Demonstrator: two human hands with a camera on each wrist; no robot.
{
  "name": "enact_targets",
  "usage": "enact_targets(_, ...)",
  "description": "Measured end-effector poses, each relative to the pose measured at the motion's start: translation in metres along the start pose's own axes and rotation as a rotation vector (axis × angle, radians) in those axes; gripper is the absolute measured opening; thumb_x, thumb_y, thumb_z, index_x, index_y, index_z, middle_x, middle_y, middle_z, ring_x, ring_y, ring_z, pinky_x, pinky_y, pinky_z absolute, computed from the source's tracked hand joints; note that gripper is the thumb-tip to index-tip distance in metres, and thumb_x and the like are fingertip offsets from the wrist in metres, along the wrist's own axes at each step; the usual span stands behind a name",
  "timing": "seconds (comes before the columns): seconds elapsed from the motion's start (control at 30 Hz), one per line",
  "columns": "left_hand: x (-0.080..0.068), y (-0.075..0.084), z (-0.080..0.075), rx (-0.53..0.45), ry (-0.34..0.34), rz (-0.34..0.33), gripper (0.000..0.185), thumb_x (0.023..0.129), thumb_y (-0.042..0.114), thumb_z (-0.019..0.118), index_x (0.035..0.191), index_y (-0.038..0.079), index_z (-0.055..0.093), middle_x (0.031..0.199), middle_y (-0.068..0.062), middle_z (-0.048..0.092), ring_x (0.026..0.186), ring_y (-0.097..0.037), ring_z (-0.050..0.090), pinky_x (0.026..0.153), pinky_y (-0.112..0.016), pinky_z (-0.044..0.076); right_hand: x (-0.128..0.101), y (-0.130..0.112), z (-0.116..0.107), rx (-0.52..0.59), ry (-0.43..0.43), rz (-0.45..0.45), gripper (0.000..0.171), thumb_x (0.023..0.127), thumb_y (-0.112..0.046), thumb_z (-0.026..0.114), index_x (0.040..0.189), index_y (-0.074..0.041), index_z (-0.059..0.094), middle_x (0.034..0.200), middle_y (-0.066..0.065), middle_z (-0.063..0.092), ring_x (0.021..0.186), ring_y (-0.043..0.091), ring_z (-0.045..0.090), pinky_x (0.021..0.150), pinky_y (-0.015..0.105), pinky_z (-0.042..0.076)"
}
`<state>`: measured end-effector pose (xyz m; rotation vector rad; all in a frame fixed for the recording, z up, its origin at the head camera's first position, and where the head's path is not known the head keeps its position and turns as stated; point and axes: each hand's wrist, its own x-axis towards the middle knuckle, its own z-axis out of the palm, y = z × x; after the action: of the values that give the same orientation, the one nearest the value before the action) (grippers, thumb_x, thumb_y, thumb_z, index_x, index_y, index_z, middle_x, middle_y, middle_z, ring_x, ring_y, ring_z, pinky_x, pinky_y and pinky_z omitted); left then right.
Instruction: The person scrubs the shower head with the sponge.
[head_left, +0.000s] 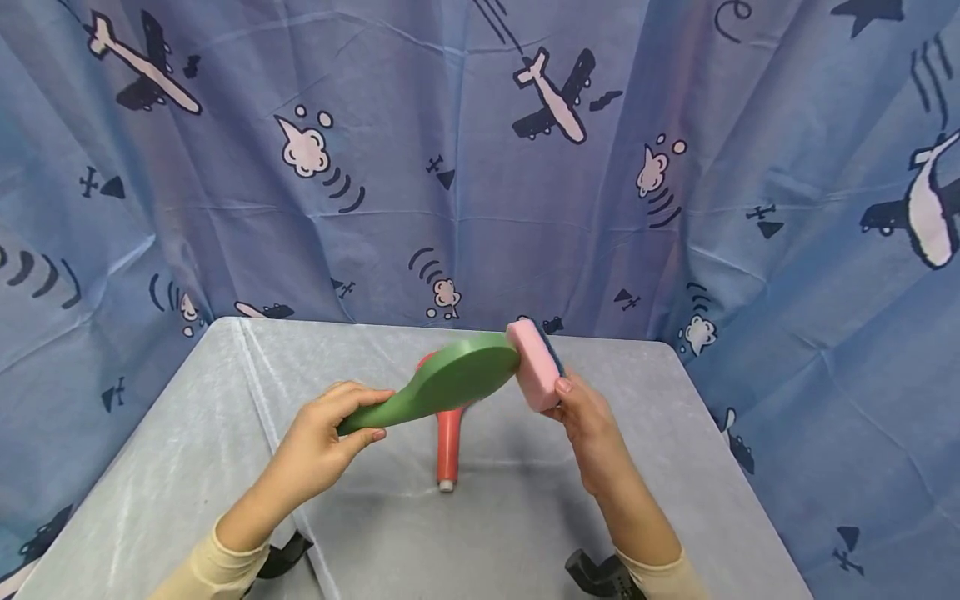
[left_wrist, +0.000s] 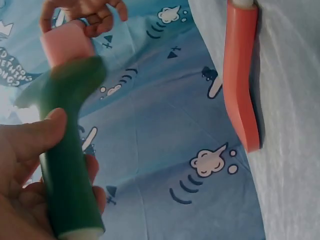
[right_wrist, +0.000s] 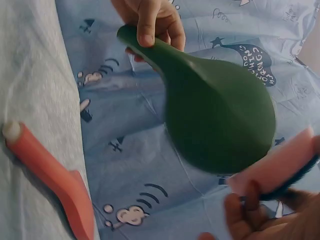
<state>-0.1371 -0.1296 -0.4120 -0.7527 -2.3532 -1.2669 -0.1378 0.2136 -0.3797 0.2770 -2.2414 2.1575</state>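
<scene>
Gripping the green paddle by its handle, left hand holds it frame center; right hand pinches pink sponge against its tip, above red paddle.

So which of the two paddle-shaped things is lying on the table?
The red paddle. It lies flat on the table, untouched, while the green paddle is held up in the air.

Both forearms reach forward from the bottom of the head view, each in a pale cream sleeve ending at the wrist. The left hand is raised, its fingers curled over the top and its thumb lying underneath in a closed grip. The right hand is lifted a little higher and farther forward, wrist bent, with fingertips and thumb pinching. The two hands stay apart, not touching.
</scene>
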Motion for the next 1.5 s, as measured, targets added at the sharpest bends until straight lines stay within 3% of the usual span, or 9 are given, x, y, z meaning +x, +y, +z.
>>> enact_targets(0.17,0.002,0.003,0.001,0.191,0.061,0.125,0.055,0.073,0.001,0.090,0.121,0.021,0.075,0.108,0.012,0.071,0.098,-0.008,0.062,0.079,-0.021,0.049,-0.002,0.001,0.000,-0.130,0.066,-0.125,0.051,0.103,-0.016,0.050,0.154,-0.009,0.047,0.152,0.011,0.049,0.128,0.021,0.052,0.097,0.021,0.047)
enact_targets(0.43,0.002,0.006,-0.001,0.108,0.124,0.123,0.055,0.073,-0.003,0.089,0.121,0.020,0.076,0.106,0.010,0.071,0.099,-0.009,0.061,0.081,-0.018,0.047,0.011,0.007,0.002,-0.073,0.097,0.106,0.044,0.104,-0.029,0.042,0.127,0.005,0.060,0.112,0.006,0.062,0.102,0.015,0.061,0.090,0.029,0.052)
enact_targets(0.53,0.003,0.007,-0.001,0.094,0.120,0.115,0.055,0.073,-0.003,0.089,0.122,0.019,0.076,0.106,0.009,0.071,0.100,-0.010,0.061,0.082,-0.018,0.048,0.011,0.005,0.004,-0.044,0.100,0.090,0.045,0.104,-0.027,0.042,0.127,0.007,0.059,0.113,0.009,0.062,0.103,0.016,0.062,0.093,0.033,0.051)
enact_targets(0.7,0.006,0.007,-0.001,0.136,0.119,0.122,0.054,0.072,-0.002,0.089,0.119,0.020,0.077,0.106,0.010,0.072,0.099,-0.010,0.061,0.082,-0.022,0.047,0.003,-0.001,0.006,-0.097,0.137,-0.110,0.047,0.102,-0.018,0.050,0.147,-0.006,0.054,0.142,0.011,0.056,0.120,0.017,0.054,0.100,0.030,0.045)
enact_targets(0.83,0.007,0.007,-0.001,0.185,0.131,0.154,0.052,0.071,0.000,0.090,0.117,0.020,0.078,0.107,0.009,0.073,0.097,-0.011,0.061,0.080,-0.025,0.045,0.001,0.002,0.005,-0.211,0.152,-0.307,0.053,0.096,-0.009,0.058,0.148,-0.015,0.056,0.135,0.011,0.058,0.117,0.019,0.054,0.093,0.021,0.048)
enact_targets(1.03,0.002,0.008,0.001,0.168,0.147,0.131,0.052,0.071,0.000,0.090,0.119,0.017,0.078,0.106,0.008,0.073,0.097,-0.012,0.061,0.079,-0.022,0.045,0.004,0.009,0.002,-0.276,0.150,-0.220,0.050,0.101,-0.016,0.060,0.150,-0.019,0.053,0.138,0.010,0.056,0.122,0.019,0.056,0.087,0.016,0.052)
enact_targets(1.13,0.000,0.009,0.003,0.177,0.148,0.129,0.052,0.071,0.000,0.090,0.119,0.017,0.078,0.106,0.008,0.073,0.096,-0.012,0.061,0.078,-0.022,0.045,0.001,0.011,0.007,-0.328,0.188,-0.265,0.053,0.098,-0.015,0.064,0.150,-0.019,0.054,0.132,0.010,0.058,0.118,0.015,0.054,0.089,0.016,0.048)
enact_targets(1.37,-0.002,0.009,0.009,0.271,0.171,0.186,0.049,0.071,0.003,0.090,0.116,0.015,0.078,0.103,0.006,0.075,0.089,-0.014,0.061,0.077,-0.025,0.043,-0.008,0.012,0.020,-0.597,0.265,-0.662,0.065,0.080,-0.024,0.075,0.143,-0.016,0.062,0.111,0.013,0.056,0.102,0.025,0.049,0.092,0.036,0.038)
enact_targets(1.5,-0.003,0.010,0.010,0.292,0.175,0.191,0.048,0.071,0.003,0.090,0.115,0.014,0.077,0.103,0.005,0.075,0.087,-0.014,0.061,0.078,-0.026,0.044,-0.003,0.011,0.018,-0.721,0.364,-0.738,0.064,0.080,-0.034,0.073,0.140,-0.016,0.065,0.105,0.015,0.054,0.098,0.030,0.046,0.095,0.050,0.030)
